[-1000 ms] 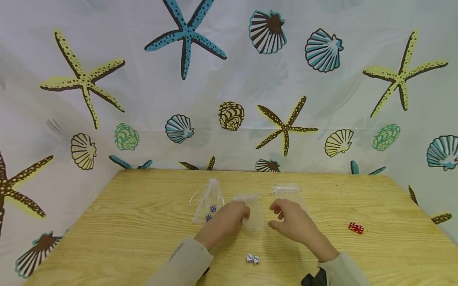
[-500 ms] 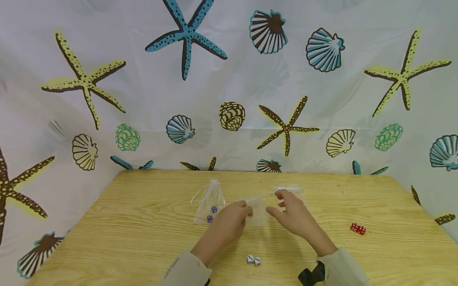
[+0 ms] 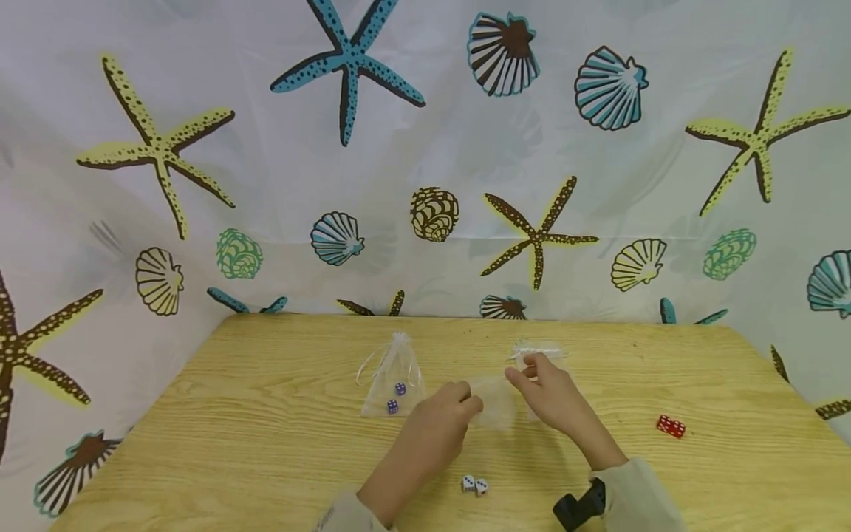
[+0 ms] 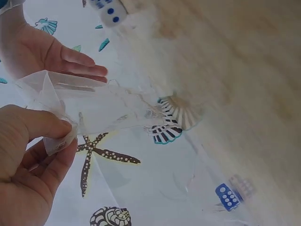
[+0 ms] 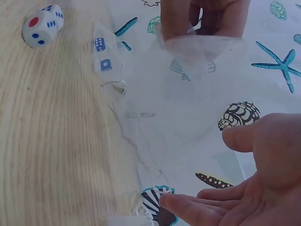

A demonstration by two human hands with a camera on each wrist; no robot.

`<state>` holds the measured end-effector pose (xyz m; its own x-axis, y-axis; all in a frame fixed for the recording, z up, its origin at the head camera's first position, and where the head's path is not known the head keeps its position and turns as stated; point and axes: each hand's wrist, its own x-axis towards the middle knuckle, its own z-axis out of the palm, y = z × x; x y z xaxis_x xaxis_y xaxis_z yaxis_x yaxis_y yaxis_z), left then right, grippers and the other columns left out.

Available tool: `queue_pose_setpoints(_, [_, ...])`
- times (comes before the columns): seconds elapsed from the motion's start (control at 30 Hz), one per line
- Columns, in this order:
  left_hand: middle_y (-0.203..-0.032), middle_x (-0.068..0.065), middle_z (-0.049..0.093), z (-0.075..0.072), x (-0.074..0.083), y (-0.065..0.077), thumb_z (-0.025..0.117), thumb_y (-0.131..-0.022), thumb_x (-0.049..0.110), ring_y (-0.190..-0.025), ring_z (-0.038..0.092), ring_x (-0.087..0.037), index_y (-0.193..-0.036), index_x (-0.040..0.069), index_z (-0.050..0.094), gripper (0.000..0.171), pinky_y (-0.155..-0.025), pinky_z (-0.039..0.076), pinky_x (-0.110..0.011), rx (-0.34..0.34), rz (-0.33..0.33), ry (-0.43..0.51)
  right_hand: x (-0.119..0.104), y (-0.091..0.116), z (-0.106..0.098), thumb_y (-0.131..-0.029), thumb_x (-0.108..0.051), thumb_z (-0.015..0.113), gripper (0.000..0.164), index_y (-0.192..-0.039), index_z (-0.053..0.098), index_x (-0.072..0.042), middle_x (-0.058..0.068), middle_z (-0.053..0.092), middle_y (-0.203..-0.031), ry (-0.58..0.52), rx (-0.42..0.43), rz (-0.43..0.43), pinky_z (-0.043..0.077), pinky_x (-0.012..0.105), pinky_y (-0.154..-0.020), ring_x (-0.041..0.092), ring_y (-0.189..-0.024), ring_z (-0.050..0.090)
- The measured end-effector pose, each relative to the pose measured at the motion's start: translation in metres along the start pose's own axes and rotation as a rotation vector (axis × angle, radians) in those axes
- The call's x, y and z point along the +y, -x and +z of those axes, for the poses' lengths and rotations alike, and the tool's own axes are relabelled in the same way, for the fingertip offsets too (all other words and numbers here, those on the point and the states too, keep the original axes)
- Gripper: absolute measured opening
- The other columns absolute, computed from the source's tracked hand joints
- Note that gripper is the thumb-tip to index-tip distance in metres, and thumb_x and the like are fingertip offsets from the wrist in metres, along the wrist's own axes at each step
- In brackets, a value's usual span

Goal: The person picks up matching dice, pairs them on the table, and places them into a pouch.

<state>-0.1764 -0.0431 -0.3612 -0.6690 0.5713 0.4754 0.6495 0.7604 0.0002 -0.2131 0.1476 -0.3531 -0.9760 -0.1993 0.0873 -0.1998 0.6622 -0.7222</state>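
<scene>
My left hand (image 3: 435, 428) pinches one edge of a sheer white organza pouch (image 3: 497, 403) between thumb and fingers; the left wrist view shows the pouch (image 4: 94, 106) stretching away from that grip, its mesh see-through. Just right of it is my right hand (image 3: 558, 395), fingers extended and thumb apart, holding nothing; in the right wrist view, this hand (image 5: 254, 183) lies beside the pouch (image 5: 188, 94). Below the hands, two white dice (image 3: 475, 485) sit side by side on the table. A second organza pouch (image 3: 540, 350) lies partly hidden behind my right hand.
Left of the hands, a drawstring pouch (image 3: 382, 380) lies with two blue dice (image 3: 396, 397) inside. Red dice (image 3: 671, 425) rest together at the right of the wooden table (image 3: 253, 414). A shell-and-starfish curtain (image 3: 372, 177) hangs along the back edge.
My left hand has moved to the right, carrying the pouch with it. My right hand has shifted slightly rightward and stays unclosed. The dice stay in place.
</scene>
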Motion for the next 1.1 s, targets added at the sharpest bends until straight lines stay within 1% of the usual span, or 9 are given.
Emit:
queue_pose_setpoints(0.1, [-0.079,0.001,0.053,0.0,0.004,0.0,0.066,-0.076,-0.001,-0.069,0.05,-0.009,-0.087,0.01,0.065,0.016,-0.056,0.043,-0.013,0.017,0.005,-0.009,0.003,-0.001,0.0,-0.091,-0.044,0.044,0.06,-0.129,0.037,0.001,0.022,0.054,-0.116,-0.033,-0.014,0.039,0.049,0.04,-0.075,0.031,-0.097,0.058])
queue_pose_setpoints(0.23, [-0.079,0.002,0.052,-0.003,0.008,0.001,0.066,-0.076,-0.001,-0.069,0.05,-0.009,-0.087,0.011,0.065,0.016,-0.053,0.041,-0.012,0.033,0.031,-0.029,0.004,-0.002,0.0,-0.09,-0.042,0.047,0.062,-0.132,0.032,0.002,0.022,0.056,-0.111,-0.159,-0.044,0.091,0.052,0.037,-0.071,0.025,-0.087,0.062])
queue_pose_setpoints(0.33, [-0.078,0.002,0.051,-0.005,0.01,0.001,0.066,-0.075,-0.001,-0.069,0.049,-0.009,-0.085,0.011,0.064,0.016,-0.053,0.041,-0.012,0.044,0.065,-0.054,0.002,-0.002,0.0,-0.09,-0.038,0.049,0.062,-0.133,0.03,0.003,0.024,0.054,-0.113,-0.232,-0.05,0.119,0.052,0.037,-0.072,0.026,-0.089,0.061])
queue_pose_setpoints(0.43, [-0.079,0.002,0.051,-0.008,0.014,0.002,0.067,-0.074,-0.001,-0.07,0.048,-0.009,-0.083,0.012,0.064,0.016,-0.054,0.04,-0.011,0.037,0.105,-0.078,0.0,-0.002,0.0,-0.089,-0.03,0.053,0.058,-0.132,0.033,0.003,0.023,0.054,-0.113,-0.271,-0.049,0.142,0.052,0.036,-0.072,0.025,-0.091,0.06])
queue_pose_setpoints(0.57, [-0.079,0.002,0.051,-0.012,0.019,0.004,0.067,-0.075,-0.001,-0.069,0.047,-0.008,-0.082,0.013,0.063,0.016,-0.054,0.038,-0.01,0.016,0.138,-0.092,0.0,-0.002,-0.001,-0.087,-0.017,0.056,0.051,-0.13,0.036,0.002,0.021,0.057,-0.109,-0.337,-0.048,0.118,0.052,0.035,-0.071,0.022,-0.086,0.062])
queue_pose_setpoints(0.77, [-0.078,0.003,0.049,-0.009,0.022,0.005,0.066,-0.076,0.0,-0.067,0.045,-0.008,-0.083,0.013,0.063,0.015,-0.052,0.037,-0.01,0.024,0.14,-0.073,0.001,-0.001,-0.004,-0.082,-0.003,0.058,0.048,-0.127,0.041,-0.002,0.021,0.055,-0.109,-0.458,0.001,0.059,0.053,0.033,-0.07,0.022,-0.083,0.063])
queue_pose_setpoints(0.87, [-0.078,0.003,0.049,-0.006,0.022,0.005,0.067,-0.074,0.0,-0.067,0.045,-0.008,-0.084,0.013,0.064,0.017,-0.054,0.038,-0.012,0.027,0.138,-0.063,-0.001,0.0,-0.006,-0.08,-0.002,0.06,0.049,-0.126,0.042,-0.004,0.02,0.055,-0.108,-0.484,0.033,0.042,0.053,0.033,-0.069,0.023,-0.084,0.063])
queue_pose_setpoints(1.03, [-0.083,0.002,0.052,-0.003,0.021,0.004,0.066,-0.075,0.003,-0.07,0.047,-0.008,-0.094,0.013,0.063,0.022,-0.06,0.041,-0.015,0.052,0.125,-0.031,-0.003,0.001,-0.011,-0.079,-0.005,0.065,0.049,-0.123,0.044,-0.005,0.019,0.057,-0.106,-0.466,0.106,0.008,0.053,0.032,-0.069,0.024,-0.086,0.063])
queue_pose_setpoints(1.1, [-0.087,0.002,0.053,-0.004,0.02,0.002,0.065,-0.076,0.006,-0.072,0.049,-0.008,-0.099,0.012,0.061,0.024,-0.062,0.042,-0.016,0.062,0.111,0.001,-0.004,0.001,-0.013,-0.079,-0.007,0.066,0.049,-0.123,0.044,-0.006,0.018,0.057,-0.105,-0.456,0.131,-0.01,0.053,0.032,-0.069,0.024,-0.086,0.064])
